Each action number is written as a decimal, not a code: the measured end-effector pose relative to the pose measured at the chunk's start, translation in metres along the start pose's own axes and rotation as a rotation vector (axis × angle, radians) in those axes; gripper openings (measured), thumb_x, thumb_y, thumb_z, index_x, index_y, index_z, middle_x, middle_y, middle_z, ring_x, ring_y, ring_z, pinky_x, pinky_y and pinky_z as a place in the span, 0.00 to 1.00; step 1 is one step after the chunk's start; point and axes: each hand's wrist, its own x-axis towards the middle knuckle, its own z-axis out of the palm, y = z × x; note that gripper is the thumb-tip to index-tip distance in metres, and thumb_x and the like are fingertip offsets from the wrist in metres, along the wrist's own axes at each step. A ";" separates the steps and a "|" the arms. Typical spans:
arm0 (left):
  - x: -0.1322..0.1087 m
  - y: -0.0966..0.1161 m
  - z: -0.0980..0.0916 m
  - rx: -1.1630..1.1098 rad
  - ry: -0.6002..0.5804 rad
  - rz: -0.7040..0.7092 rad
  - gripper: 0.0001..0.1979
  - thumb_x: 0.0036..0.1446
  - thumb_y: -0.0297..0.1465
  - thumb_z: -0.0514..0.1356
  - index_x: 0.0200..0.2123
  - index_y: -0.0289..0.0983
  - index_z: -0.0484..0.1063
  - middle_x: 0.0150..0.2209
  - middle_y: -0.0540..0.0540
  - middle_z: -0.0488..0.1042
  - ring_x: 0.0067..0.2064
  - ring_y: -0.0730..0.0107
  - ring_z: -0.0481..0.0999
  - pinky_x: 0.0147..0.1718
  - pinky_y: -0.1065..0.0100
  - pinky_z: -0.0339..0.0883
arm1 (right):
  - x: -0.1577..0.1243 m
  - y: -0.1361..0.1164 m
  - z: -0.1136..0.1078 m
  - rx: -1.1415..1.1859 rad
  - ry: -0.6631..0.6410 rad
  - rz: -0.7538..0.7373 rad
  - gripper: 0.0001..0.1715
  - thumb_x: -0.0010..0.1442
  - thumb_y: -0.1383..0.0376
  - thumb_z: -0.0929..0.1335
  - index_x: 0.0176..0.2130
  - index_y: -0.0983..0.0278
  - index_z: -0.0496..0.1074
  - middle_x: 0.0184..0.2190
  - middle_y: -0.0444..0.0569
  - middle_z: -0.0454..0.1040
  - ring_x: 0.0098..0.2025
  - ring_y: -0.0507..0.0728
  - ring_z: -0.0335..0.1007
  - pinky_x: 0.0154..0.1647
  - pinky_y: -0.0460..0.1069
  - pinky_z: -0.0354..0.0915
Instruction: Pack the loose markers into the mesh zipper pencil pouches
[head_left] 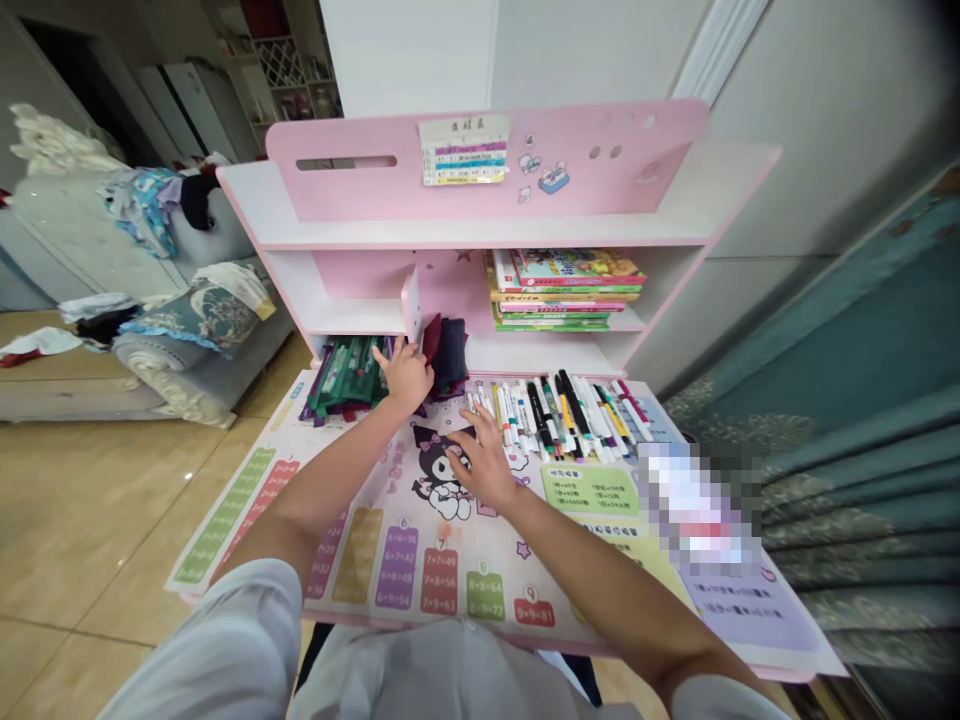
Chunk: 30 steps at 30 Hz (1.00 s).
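My left hand (407, 378) reaches to the back of the desk with its thumb and fingers apart. It is at the right end of a pile of green and purple mesh pouches (349, 375); whether it touches them I cannot tell. Just right of its fingertips stand dark blue and maroon folded pouches (450, 355). My right hand (486, 462) hovers low over the printed desk mat (409, 470), fingers spread and nothing in them. It is by the left end of a row of markers and pens (570, 415), its fingertips covering part of the leftmost ones.
A pink and white shelf unit (480, 232) rises behind the desk, with a stack of books (566, 290) on its right side. A blurred, pixelated object (697, 510) lies at the desk's right. A curtain (825, 420) hangs to the right; a sofa (172, 350) stands left.
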 end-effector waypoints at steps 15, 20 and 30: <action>-0.077 -0.030 -0.073 -0.208 0.512 0.236 0.07 0.55 0.29 0.61 0.28 0.44 0.78 0.48 0.44 0.79 0.66 0.47 0.62 0.64 0.32 0.23 | 0.017 -0.022 -0.032 -0.089 0.198 -0.104 0.17 0.60 0.65 0.68 0.49 0.60 0.66 0.56 0.59 0.65 0.66 0.72 0.56 0.60 0.70 0.65; -0.123 -0.048 -0.085 -0.191 0.533 0.362 0.07 0.53 0.31 0.64 0.32 0.51 0.80 0.47 0.47 0.79 0.67 0.52 0.60 0.66 0.35 0.18 | 0.051 -0.021 -0.058 -0.110 0.082 -0.045 0.15 0.64 0.61 0.66 0.50 0.61 0.69 0.58 0.59 0.66 0.69 0.70 0.52 0.65 0.69 0.59; -0.153 -0.036 -0.079 -0.401 0.723 0.488 0.12 0.54 0.26 0.64 0.31 0.54 0.78 0.38 0.49 0.78 0.65 0.59 0.58 0.68 0.35 0.22 | 0.081 -0.002 -0.059 0.022 -0.589 0.097 0.23 0.62 0.47 0.66 0.44 0.60 0.77 0.62 0.56 0.68 0.72 0.74 0.44 0.65 0.78 0.47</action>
